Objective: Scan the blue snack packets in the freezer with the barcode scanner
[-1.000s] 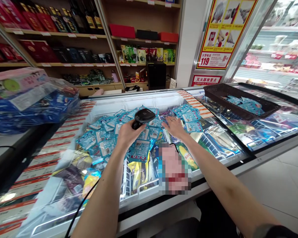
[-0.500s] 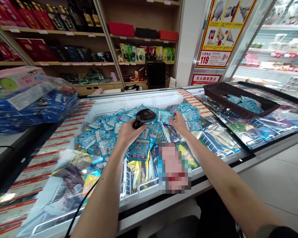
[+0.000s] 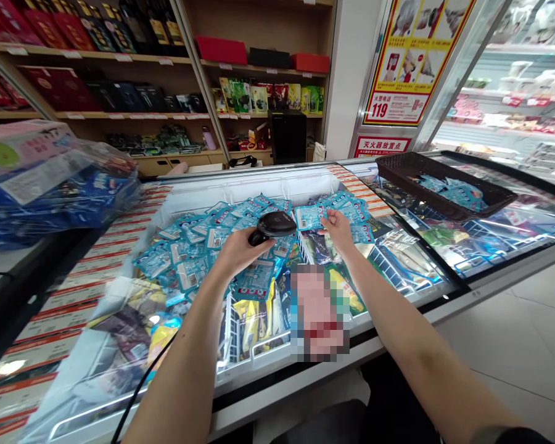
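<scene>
In the middle of the frame, the left hand is wrapped around the handle of a black handheld barcode scanner, whose head points toward the right of the picture. Just beside that head, right of centre, the right hand pinches the right end of a blue sachet between thumb and fingers, its pale label panel facing up; whether scanner and sachet touch, I cannot tell. More blue sachets, several with barcodes showing, lie overlapping on the glass lid across the centre and centre left, and a smaller group fans out behind the right hand. The lid belongs to a chest freezer; through the glass, yellow packages show below the scanner. A pixelated pink object lies at lower centre, between the forearms. A black cable runs beside the left forearm at lower left. At the right, a dark brown basket holds further sachets. A plastic-wrapped bundle sits at the left edge. Shelves of boxes and bottles fill the upper left, and a fire-safety poster reading 119 hangs at upper right.
</scene>
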Demonstrator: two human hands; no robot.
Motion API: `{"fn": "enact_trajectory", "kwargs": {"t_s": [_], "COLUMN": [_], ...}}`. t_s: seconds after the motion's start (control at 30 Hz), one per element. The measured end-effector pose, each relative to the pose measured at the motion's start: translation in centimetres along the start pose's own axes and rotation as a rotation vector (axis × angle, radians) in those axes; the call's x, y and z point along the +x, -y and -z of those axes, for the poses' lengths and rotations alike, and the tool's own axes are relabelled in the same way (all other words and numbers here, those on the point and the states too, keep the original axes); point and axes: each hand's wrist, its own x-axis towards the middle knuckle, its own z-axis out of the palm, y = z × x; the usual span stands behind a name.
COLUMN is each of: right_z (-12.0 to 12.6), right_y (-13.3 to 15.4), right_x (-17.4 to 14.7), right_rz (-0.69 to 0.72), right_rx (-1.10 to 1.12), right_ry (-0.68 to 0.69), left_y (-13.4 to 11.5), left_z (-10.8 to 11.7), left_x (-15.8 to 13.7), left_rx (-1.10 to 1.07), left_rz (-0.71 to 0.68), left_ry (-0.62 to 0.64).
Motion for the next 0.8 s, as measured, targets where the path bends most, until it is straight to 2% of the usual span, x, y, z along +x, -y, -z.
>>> {"fn": "enact_trajectory", "kwargs": {"t_s": [0.4,0.8], "right_z": [-0.29,-0.31], "right_y": [0.56,0.05], "right_x": [-0.32,-0.06], "right_rz": [-0.008,-0.012], "right_rx": [-0.009,-0.013], "right_ry": [-0.011,-0.026], "left_y": [0.07,-0.03], "left_z": [-0.24,-0.46], "left_x": [-0.11,-0.02], "left_rx": [0.010,0.030], "left_rz": [-0.031,0.014], "left_ry": [0.010,0.008]}}
